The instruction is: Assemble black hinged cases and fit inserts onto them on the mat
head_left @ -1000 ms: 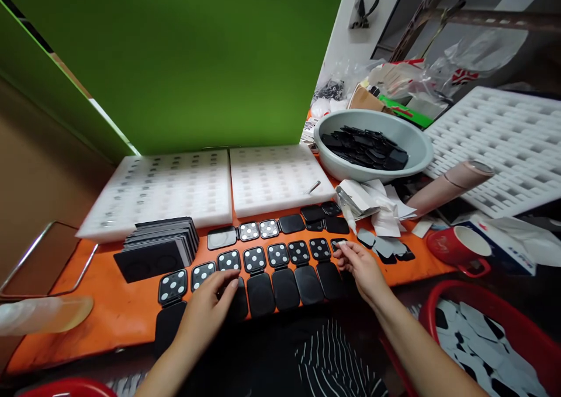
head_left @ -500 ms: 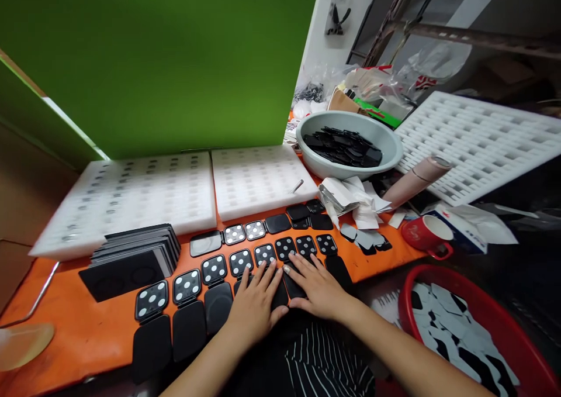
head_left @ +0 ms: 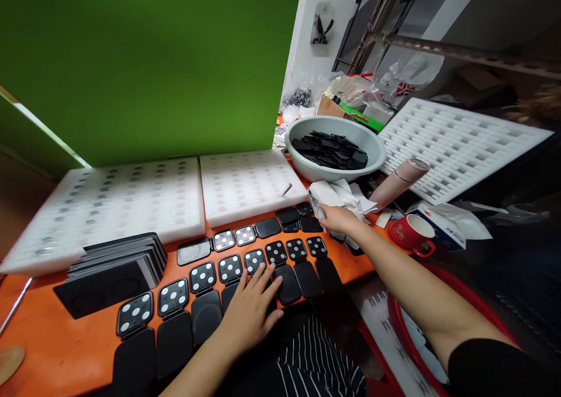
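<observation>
Orange table (head_left: pixel 74 350), left hand (head_left: pixel 250 310) at eight front-row cases (head_left: pixel 202 277), right hand (head_left: pixel 340 218) by papers (head_left: pixel 329 193)

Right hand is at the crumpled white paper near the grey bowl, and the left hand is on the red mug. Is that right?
Not quite: the head view shows the left hand over the row of black cases, not on the red mug. The right hand is at the crumpled white paper near the grey bowl.
</observation>
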`<state>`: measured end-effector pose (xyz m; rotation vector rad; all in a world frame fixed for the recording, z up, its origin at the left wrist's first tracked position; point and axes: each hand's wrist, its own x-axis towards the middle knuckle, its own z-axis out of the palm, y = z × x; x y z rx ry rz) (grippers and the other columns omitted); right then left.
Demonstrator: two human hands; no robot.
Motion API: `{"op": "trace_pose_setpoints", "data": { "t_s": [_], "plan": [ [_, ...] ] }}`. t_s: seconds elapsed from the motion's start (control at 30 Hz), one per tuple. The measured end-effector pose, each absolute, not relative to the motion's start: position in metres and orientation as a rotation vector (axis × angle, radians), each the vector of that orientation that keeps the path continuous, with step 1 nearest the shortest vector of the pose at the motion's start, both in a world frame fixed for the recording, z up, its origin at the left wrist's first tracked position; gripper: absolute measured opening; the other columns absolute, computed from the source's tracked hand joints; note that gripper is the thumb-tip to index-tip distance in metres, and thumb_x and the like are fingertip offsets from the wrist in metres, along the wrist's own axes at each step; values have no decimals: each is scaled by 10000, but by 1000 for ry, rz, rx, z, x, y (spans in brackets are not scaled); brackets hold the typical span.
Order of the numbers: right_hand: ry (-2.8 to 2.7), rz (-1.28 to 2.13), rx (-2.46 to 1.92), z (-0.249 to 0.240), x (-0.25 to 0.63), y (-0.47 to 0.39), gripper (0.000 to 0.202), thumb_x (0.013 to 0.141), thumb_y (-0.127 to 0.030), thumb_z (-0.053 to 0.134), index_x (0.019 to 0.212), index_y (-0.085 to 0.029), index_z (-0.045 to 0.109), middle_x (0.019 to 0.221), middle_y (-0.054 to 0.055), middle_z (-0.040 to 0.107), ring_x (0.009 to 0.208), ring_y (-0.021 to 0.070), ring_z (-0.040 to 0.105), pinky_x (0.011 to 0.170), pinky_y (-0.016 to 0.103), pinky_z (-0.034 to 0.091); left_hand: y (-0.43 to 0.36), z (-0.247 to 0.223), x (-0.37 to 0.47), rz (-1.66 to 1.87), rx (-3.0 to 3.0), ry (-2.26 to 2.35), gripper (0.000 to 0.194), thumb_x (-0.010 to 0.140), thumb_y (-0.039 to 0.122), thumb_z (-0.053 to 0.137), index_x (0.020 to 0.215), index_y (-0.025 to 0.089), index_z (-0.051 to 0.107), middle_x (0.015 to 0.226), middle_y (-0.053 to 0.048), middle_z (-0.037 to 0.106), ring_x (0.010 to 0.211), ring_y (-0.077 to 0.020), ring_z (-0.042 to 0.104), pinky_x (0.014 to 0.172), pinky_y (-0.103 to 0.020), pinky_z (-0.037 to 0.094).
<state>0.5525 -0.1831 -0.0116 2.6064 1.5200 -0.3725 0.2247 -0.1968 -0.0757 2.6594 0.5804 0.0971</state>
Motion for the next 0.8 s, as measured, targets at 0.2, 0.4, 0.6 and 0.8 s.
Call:
{"op": "trace_pose_setpoints", "data": {
  "t_s": [0.2,0.4,0.6,0.8],
  "plan": [
    [1457,-430,2671,-21,546,-165,533,703,-211,610,1230,-209,534,1028,150,671,955,333,595,757,390,411,-206,-74,232,195,2590,603,504,835,305,545,1327,250,445,1452,-94,358,1334,-318,300,1046,-583,274],
    [1408,-636,2967,-15,556,-173,599,677,-186,607,1268,-177,506,962,104,686,879,282,627,718,325,442,-211,-73,232,308,2513,614,446,861,276,500,1306,248,466,1439,-94,377,1322,-303,328,1031,-563,324],
    [1326,-1329,3095,-7,512,-213,442,745,-238,507,1178,-154,502,558,-11,621,373,109,492,378,191,365,-208,-61,244,536,2456,687,525,858,228,499,1366,267,376,1464,-107,322,1296,-285,372,1004,-494,388],
    [1172,-2778,2343,-13,442,-259,302,774,-463,566,781,-162,590,521,-30,549,361,76,439,352,176,350,-201,-48,273,678,2486,333,485,867,296,525,1338,333,419,1380,-95,447,1190,-273,485,937,-457,440]
  ]
}}
